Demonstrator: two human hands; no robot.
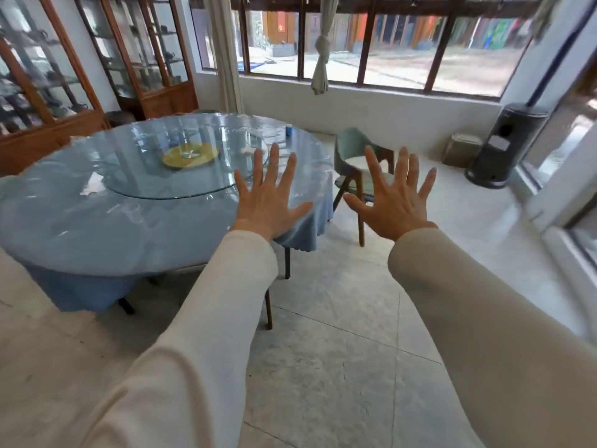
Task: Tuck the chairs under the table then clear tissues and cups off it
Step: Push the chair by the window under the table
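Both hands are up in front of the camera, palms facing away, fingers spread wide and holding nothing: the left hand (269, 195) sits in front of the near right edge of the big round worktop with the blue cloth under clear plastic (97, 227), and the right hand (392, 202) is over toward the green-seated chair with dark wooden legs (350, 156), which stands pulled out from the worktop on its far right side, not tucked in. Cream long sleeves (210, 318) run down both arms. On the worktop there's a round glass turntable (155, 176) with a yellow-gold disc (190, 154) at its middle. A crumpled white tissue (93, 185) lies just left of the turntable's edge, and another small white scrap (250, 151) sits on the glass near the left hand's fingertips, too blurry to tell what it is exactly. A small blue cup or can (289, 130) stands at the far right rim, and a clear plastic cup (132, 212) is barely visible on the near side. Under the worktop's near edge a couple of dark legs (268, 310) poke out; can't tell if they're chair or table. A dark cylindrical heater-looking thing (504, 143) stands by the window wall, and wooden glass-front cabinets (48, 76) line the left side.
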